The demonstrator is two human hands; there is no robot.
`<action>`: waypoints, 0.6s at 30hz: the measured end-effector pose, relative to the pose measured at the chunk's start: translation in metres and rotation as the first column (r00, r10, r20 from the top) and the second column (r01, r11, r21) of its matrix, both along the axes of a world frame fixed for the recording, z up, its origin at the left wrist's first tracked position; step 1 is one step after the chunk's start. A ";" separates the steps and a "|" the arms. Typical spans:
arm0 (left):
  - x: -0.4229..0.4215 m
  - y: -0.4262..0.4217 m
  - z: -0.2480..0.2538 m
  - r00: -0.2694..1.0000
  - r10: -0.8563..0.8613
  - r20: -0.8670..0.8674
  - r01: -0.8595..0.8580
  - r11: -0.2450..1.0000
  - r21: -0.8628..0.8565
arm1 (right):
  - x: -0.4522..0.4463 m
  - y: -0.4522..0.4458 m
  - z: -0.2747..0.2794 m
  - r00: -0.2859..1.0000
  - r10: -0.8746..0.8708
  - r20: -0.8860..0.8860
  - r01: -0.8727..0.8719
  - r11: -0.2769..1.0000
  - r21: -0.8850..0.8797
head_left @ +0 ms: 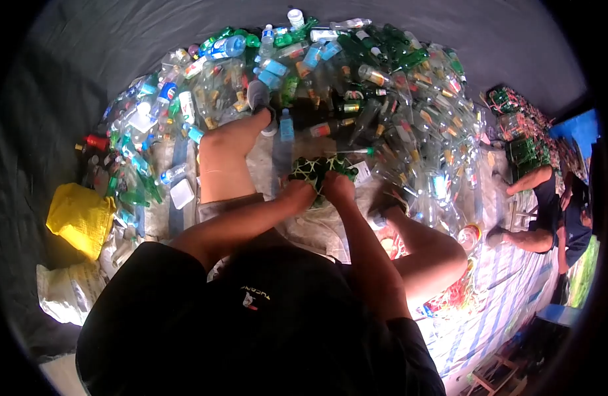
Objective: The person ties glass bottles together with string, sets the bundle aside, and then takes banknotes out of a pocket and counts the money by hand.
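Between my legs sits a dark green bundle (308, 168) wrapped in pale crossing strips; it looks like green bottles bound together. My left hand (301, 194) is closed at its near left side. Close beside it, my right hand (338, 187) is closed at the near right side. The fingertips of both hands are partly hidden, so the exact strip or edge they grip is not clear. A pale tag-like piece (362, 172) lies just right of the bundle. A blue-labelled bottle (286, 125) lies beyond it, near my left foot.
A large heap of loose bottles (409, 99) curves around the far side. Yellow bag (81, 218) and white sack (69, 290) stand at left. At right, another person (548, 204) sits near stacked bound bundles (525, 129). Striped sheeting (495, 284) covers the floor.
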State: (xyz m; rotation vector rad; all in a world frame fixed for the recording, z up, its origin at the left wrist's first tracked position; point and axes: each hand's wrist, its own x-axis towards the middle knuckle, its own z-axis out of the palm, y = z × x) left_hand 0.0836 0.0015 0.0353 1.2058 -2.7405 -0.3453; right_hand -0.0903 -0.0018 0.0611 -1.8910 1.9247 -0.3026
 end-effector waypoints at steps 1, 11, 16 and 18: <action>-0.001 0.001 -0.002 1.000 0.006 -0.002 -0.006 1.000 0.001 | -0.001 -0.002 0.001 0.998 -0.015 -0.067 0.017 0.999 0.029; -0.009 -0.003 0.024 0.965 -0.050 0.256 0.018 0.992 0.128 | -0.012 0.066 -0.017 0.922 -0.341 0.184 0.366 0.922 -0.124; -0.013 -0.010 0.044 0.927 -0.104 0.360 0.037 0.981 0.189 | -0.022 0.073 -0.083 0.895 -0.354 0.273 0.402 0.904 -0.146; -0.022 -0.012 0.066 0.913 -0.069 0.403 -0.065 0.949 0.310 | -0.026 0.073 -0.099 0.909 -0.313 0.275 0.367 0.915 -0.171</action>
